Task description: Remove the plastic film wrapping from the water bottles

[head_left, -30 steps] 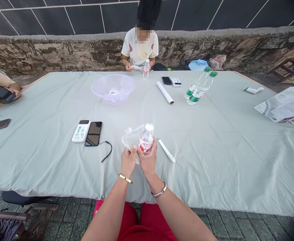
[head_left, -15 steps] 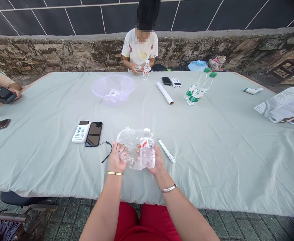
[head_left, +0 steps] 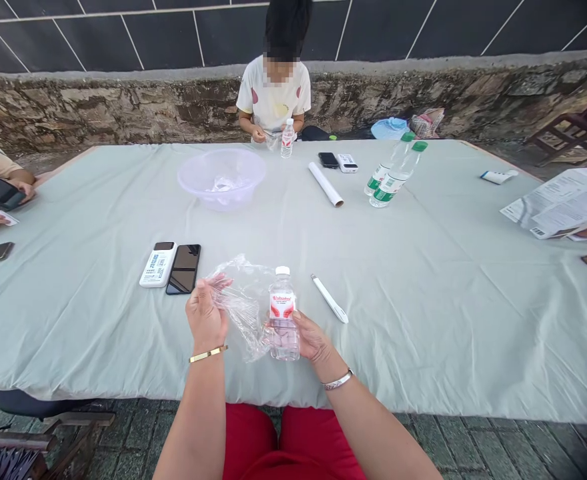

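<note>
My right hand (head_left: pixel 312 335) grips a small clear water bottle (head_left: pixel 283 319) with a white cap and a red-and-white label, held upright over the table's near side. Clear plastic film (head_left: pixel 246 300) stretches leftward from the bottle into my left hand (head_left: pixel 207 310), whose fingers are closed on it. The film still touches the bottle's left side, where some of my right fingers are hidden behind it. Just right of the bottle lies a white pen-like utility knife (head_left: pixel 329 299). A black phone (head_left: pixel 183 269) and a white power bank (head_left: pixel 158 265) lie beyond my left hand.
A translucent purple basin (head_left: pixel 222 179) holds crumpled film. A white roll (head_left: pixel 325 185) and two green-capped bottles (head_left: pixel 391 175) are farther right. Across the table (head_left: pixel 423 307) a person (head_left: pixel 275 93) handles film by another small bottle (head_left: pixel 287 139). People's hands show at both sides.
My left hand has moved left, pulling the film away from the bottle. The bottle has turned so its label front faces me and has come slightly nearer.
</note>
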The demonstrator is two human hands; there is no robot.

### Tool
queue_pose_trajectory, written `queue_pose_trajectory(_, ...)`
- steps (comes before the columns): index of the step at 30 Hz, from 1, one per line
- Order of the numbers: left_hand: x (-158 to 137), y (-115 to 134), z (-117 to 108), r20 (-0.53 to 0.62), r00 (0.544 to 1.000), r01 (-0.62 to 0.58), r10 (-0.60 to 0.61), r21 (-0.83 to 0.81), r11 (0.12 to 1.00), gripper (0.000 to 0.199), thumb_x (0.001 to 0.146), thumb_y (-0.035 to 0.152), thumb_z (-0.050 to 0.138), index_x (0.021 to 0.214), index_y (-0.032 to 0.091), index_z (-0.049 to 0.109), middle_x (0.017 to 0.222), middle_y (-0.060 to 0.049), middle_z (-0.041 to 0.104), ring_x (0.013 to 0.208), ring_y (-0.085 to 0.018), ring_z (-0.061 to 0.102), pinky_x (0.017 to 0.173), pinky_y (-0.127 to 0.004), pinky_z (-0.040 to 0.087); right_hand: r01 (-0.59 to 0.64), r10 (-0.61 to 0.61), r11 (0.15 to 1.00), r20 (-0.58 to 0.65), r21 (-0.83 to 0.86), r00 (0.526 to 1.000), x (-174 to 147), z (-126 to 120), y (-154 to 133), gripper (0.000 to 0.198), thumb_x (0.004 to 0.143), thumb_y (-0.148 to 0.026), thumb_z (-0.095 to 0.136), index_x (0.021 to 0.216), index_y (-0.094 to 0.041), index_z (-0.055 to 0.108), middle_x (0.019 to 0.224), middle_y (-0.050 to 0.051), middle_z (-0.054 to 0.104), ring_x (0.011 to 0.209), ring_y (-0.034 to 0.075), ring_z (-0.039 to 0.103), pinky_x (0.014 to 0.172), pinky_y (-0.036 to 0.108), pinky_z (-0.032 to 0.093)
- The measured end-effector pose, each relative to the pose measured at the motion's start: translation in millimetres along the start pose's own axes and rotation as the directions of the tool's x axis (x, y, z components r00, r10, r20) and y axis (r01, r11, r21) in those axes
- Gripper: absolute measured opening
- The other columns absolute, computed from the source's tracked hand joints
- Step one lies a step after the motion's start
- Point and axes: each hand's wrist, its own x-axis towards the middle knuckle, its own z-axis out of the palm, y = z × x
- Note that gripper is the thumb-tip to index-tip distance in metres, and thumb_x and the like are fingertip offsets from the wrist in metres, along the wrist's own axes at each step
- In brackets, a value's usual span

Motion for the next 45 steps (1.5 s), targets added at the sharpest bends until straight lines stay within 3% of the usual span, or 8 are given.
queue_pose_trajectory(6,15.4,6.0,-9.9,-0.119,0.990,0.053,-0.069,-0.133,0.990,0.047,0.066,0.056,0.074,0.061,0.018,0.045,0.052,0.009,0.044,0.047,-0.006,0.047,0.050,-0.019,0.042,0.105,-0.103,0.994,0.060,-0.028,0.993,-11.5,9.3,-18.6,0.053,0.059,-0.041,0.080,0.105,-0.023,0.061,0.117,0.011,0.062,0.109,0.032,0.060,0.084,0.052,0.051)
queue_pose_trajectory(14,20.2,42.0,-17.1,0.277,0.961,0.017,0.014,-0.108,0.994,0.039,0.051,0.020,0.084,0.079,0.023,0.057,0.083,0.001,0.059,0.079,-0.015,0.062,0.080,-0.034,0.053,0.135,-0.118,0.986,0.160,-0.095,0.980,-17.4,1.4,-18.6,0.054,0.060,-0.033,0.082,0.108,-0.020,0.060,0.104,0.009,0.064,0.100,0.029,0.063,0.084,0.052,0.052)
queue_pose_trajectory(19,30.9,33.5,-23.9,-0.004,0.979,-0.196,0.204,0.264,0.944,0.047,0.057,0.016,0.075,0.102,0.022,0.062,0.076,0.003,0.058,0.068,-0.011,0.059,0.070,-0.028,0.053,0.217,-0.139,0.936,0.278,-0.276,0.951,-25.8,1.4,-32.7,0.070,0.061,-0.030,0.084,0.123,-0.021,0.052,0.112,0.010,0.062,0.093,0.023,0.063,0.080,0.042,0.053)
queue_pose_trajectory(23,37.5,29.1,-28.1,-0.092,0.944,-0.222,0.317,0.533,0.817,0.024,0.065,0.028,0.070,0.087,0.017,0.067,0.073,0.001,0.060,0.062,-0.012,0.057,0.062,-0.028,0.052,0.302,-0.223,0.901,0.267,-0.311,0.938,-32.4,0.4,-36.3,0.074,0.064,-0.032,0.082,0.129,-0.025,0.048,0.121,0.010,0.057,0.096,0.021,0.062,0.084,0.040,0.051)
queue_pose_trajectory(28,14.3,37.7,-9.1,0.252,0.967,-0.168,-0.025,0.711,0.683,0.014,0.066,0.030,0.070,0.070,0.019,0.064,0.064,0.001,0.059,0.058,-0.013,0.055,0.051,-0.023,0.047,0.322,-0.193,0.876,0.352,-0.359,0.916,-29.0,3.1,-45.2,0.074,0.061,-0.037,0.082,0.128,-0.023,0.052,0.116,0.010,0.059,0.099,0.023,0.060,0.086,0.040,0.048)
queue_pose_trajectory(35,-20.9,55.0,24.3,0.535,0.724,0.292,-0.436,0.335,0.896,0.030,0.064,0.034,0.079,0.076,0.018,0.057,0.060,0.003,0.061,0.055,-0.013,0.060,0.051,-0.024,0.052,0.188,0.059,0.929,0.631,-0.317,0.773,-9.8,11.5,-39.0,0.072,0.050,-0.042,0.086,0.111,-0.013,0.060,0.091,0.008,0.068,0.079,0.019,0.062,0.071,0.029,0.048)
queue_pose_trajectory(40,-13.1,50.3,25.3,0.390,0.846,0.370,-0.364,0.061,0.927,0.035,0.061,0.027,0.081,0.079,0.020,0.053,0.069,0.003,0.065,0.071,-0.015,0.068,0.072,-0.031,0.056,0.097,0.122,0.957,0.680,-0.274,0.723,-15.2,10.9,-17.6,0.082,0.046,-0.037,0.088,0.117,-0.012,0.056,0.093,0.009,0.066,0.081,0.020,0.061,0.072,0.031,0.048)
queue_pose_trajectory(45,-19.2,33.2,23.8,0.258,0.965,-0.131,0.038,0.356,0.925,0.020,0.067,0.027,0.074,0.080,0.019,0.060,0.082,-0.001,0.065,0.083,-0.017,0.065,0.082,-0.033,0.051,0.200,0.010,0.945,0.632,-0.260,0.775,-24.4,13.4,-25.9,0.076,0.052,-0.041,0.085,0.117,-0.014,0.055,0.098,0.009,0.065,0.085,0.020,0.060,0.074,0.031,0.047)
